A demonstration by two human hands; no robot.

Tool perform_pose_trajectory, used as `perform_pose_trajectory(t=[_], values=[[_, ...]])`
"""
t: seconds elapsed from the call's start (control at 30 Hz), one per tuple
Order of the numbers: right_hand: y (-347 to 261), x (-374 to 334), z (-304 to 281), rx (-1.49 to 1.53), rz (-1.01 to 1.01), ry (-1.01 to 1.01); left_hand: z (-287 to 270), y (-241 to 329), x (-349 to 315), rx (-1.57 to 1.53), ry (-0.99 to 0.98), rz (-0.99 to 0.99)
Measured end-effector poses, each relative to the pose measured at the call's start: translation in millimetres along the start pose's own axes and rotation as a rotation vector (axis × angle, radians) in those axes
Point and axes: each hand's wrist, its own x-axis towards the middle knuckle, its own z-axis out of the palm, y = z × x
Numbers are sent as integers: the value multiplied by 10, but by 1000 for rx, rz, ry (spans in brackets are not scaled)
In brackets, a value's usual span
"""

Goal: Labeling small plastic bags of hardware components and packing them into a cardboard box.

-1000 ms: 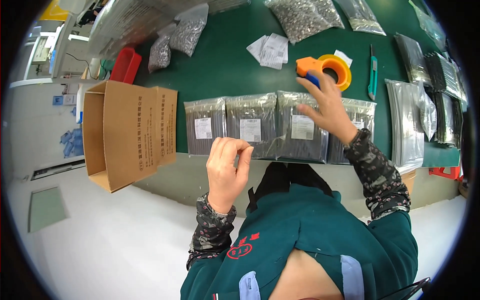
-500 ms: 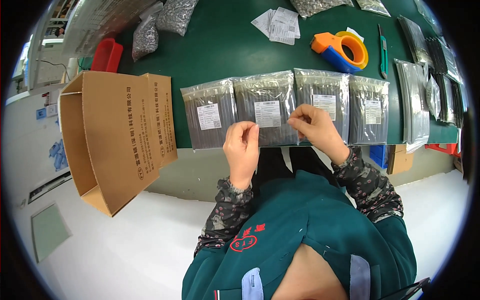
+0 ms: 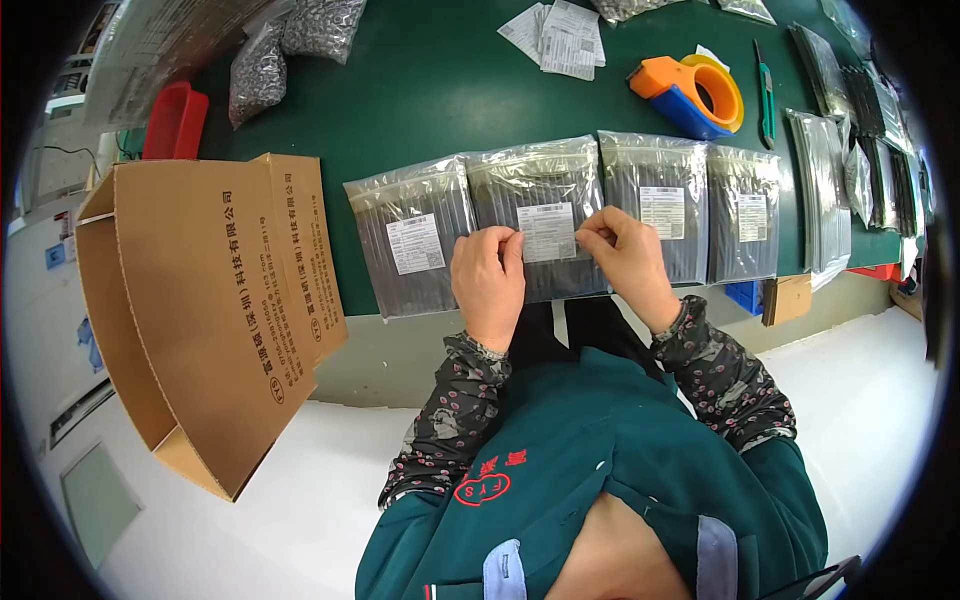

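Note:
Four clear zip bags packed with dark, thin strips lie in a row along the table's near edge: a left bag (image 3: 365,225), a second bag (image 3: 490,180), a third bag (image 3: 690,225) and a right bag (image 3: 745,265). Each carries a white printed label. My left hand (image 3: 490,285) is closed, thumb and finger pinched at the left edge of the second bag's label (image 3: 547,232). At that label's right edge my right hand (image 3: 635,265) is also pinched. Whatever the fingertips hold, if anything, is too small to make out.
An open cardboard box (image 3: 205,300) stands left, near a red bin (image 3: 175,120). Beyond the bags lie loose labels (image 3: 565,40), an orange-and-blue tape dispenser (image 3: 670,85) and a green cutter (image 3: 767,100). More filled bags (image 3: 822,190) are stacked at right; bags of small metal parts (image 3: 258,80) lie far left.
My left hand has turned more palm-down and come to the label's left edge. My right hand stays pinched, now at its right edge. The view has shifted slightly.

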Motion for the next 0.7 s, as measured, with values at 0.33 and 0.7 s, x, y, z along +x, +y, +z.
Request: perform_pose_trajectory(t=[0.33,0.7], values=[[95,16,112,-134,-52,53,109,-62,-5,163,30,136],[134,12,181,-250,-131,125,149,-73,-24,340,18,201]])
